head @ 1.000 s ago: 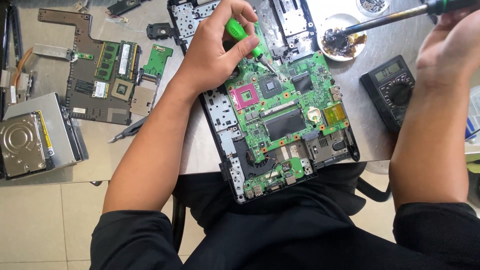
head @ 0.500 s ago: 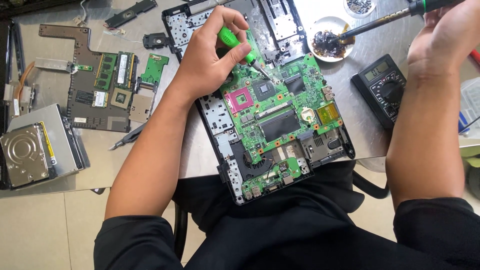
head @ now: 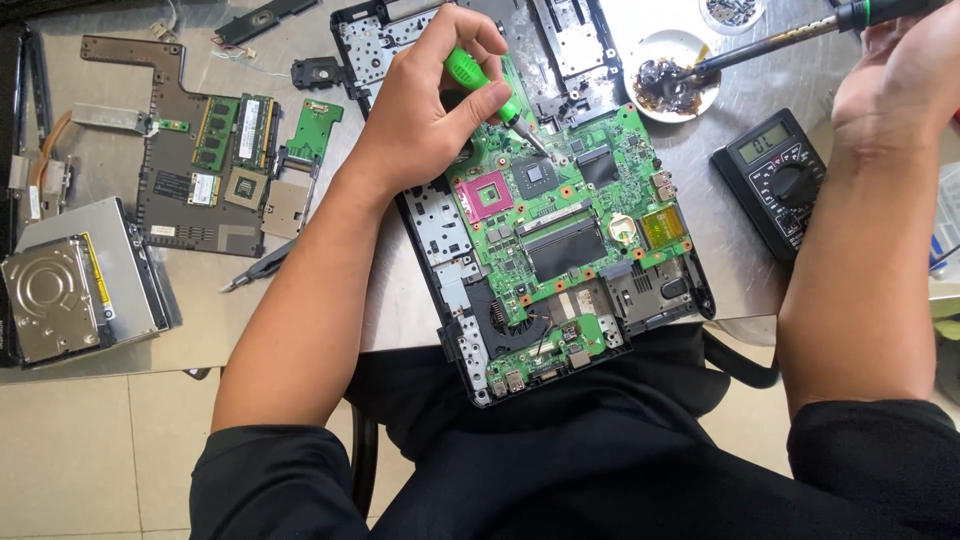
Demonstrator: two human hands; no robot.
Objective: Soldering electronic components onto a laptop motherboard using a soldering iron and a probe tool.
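Glossy green plastic screwdriver handle, matt green circuit board, brushed metal table, shiny metal hard drive

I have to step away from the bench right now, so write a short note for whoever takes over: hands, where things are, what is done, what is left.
Left hand: grips the green screwdriver, tip on the motherboard near the black chip.
Right hand: holds the soldering iron, tip in the dish of dark paste.
Multimeter lies right of the board; hard drive and a second board lie on the left.
Done: laptop opened, motherboard exposed, still seated in its black case.
Left: whatever the screwdriver is working on; no solder joint touched yet.
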